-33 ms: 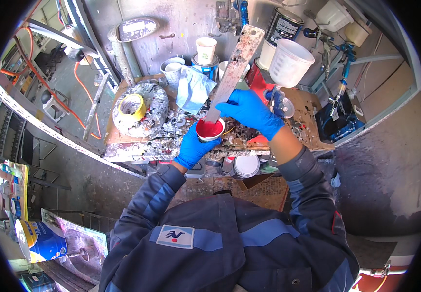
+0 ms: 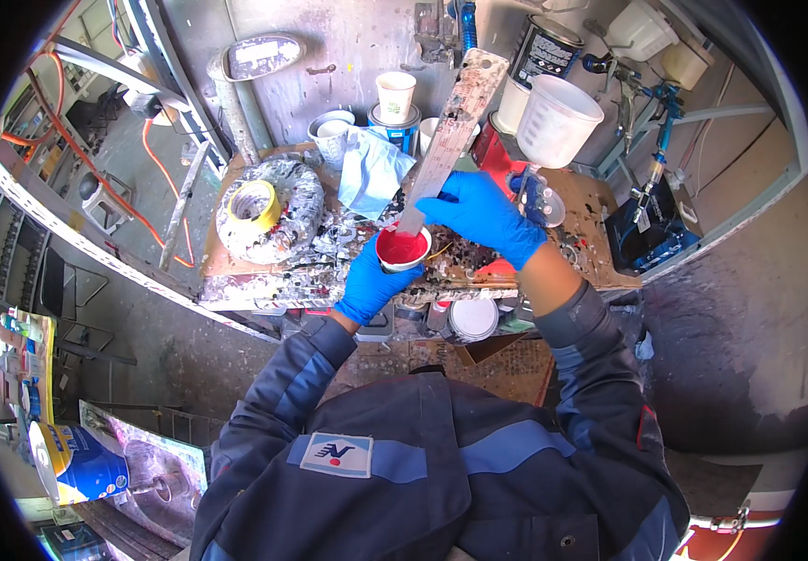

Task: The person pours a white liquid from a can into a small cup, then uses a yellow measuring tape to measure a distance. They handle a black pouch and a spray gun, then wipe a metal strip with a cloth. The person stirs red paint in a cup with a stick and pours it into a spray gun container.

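Observation:
Blue gloves cover both hands. My left hand (image 2: 372, 283) is wrapped round a small white cup (image 2: 420, 261) with red paint (image 2: 398, 247) in it, held near the bench's front edge. My right hand (image 2: 486, 217) grips a long flat mixing stick (image 2: 460, 117), spattered with dried paint and marked like a ruler. The stick is tilted, its lower end in the cup at the far rim, its top leaning away to the right. Fingers of my right hand close round the stick's lower part. A crumpled light-blue cloth (image 2: 371, 171) lies just behind the cup.
A paint-crusted bench (image 2: 235, 286) spans the middle. On its left, a yellow tape roll (image 2: 254, 206) rests on a paint-covered ring (image 2: 293, 211). Behind stand paper cups (image 2: 395, 97), tins (image 2: 546, 51) and a translucent plastic cup (image 2: 560, 123). Spray guns (image 2: 642, 103) hang at right.
The stick's lower end has shifted very slightly in the cup, and a little more of the red paint surface shows. Both hands stay nearly where they were.

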{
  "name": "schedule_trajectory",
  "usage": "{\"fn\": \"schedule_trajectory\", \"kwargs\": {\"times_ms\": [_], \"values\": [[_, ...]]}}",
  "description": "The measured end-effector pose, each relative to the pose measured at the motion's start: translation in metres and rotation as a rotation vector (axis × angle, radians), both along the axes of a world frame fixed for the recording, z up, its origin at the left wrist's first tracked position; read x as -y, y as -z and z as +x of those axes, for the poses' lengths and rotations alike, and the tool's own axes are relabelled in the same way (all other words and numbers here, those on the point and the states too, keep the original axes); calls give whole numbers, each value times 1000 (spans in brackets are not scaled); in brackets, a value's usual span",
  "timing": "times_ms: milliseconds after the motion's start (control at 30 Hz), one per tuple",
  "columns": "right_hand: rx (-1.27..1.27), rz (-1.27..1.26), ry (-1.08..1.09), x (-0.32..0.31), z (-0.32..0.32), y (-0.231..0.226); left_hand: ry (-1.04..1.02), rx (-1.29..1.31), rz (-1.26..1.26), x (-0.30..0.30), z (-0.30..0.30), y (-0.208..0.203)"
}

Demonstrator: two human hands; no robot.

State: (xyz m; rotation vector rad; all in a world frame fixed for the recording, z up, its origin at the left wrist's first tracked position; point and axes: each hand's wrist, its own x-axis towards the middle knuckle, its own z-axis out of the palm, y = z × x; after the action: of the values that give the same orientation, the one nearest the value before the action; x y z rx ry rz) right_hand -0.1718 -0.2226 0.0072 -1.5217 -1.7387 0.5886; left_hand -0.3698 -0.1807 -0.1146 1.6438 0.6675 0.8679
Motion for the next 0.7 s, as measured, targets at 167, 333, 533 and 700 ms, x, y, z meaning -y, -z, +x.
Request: {"fn": "schedule_trajectory", "kwargs": {"times_ms": [167, 333, 533, 700], "values": [[-260, -120, 46, 2, -2, 4, -4, 34, -18, 1, 2, -3], [-475, 21, 223, 21, 1, 2, -32, 1, 37, -4, -2, -1], [-608, 264, 305, 50, 9, -16, -68, 21, 25, -12, -7, 5], [-675, 442, 333, 57, 7, -27, -64, 6, 62, -12, -4, 7]]}}
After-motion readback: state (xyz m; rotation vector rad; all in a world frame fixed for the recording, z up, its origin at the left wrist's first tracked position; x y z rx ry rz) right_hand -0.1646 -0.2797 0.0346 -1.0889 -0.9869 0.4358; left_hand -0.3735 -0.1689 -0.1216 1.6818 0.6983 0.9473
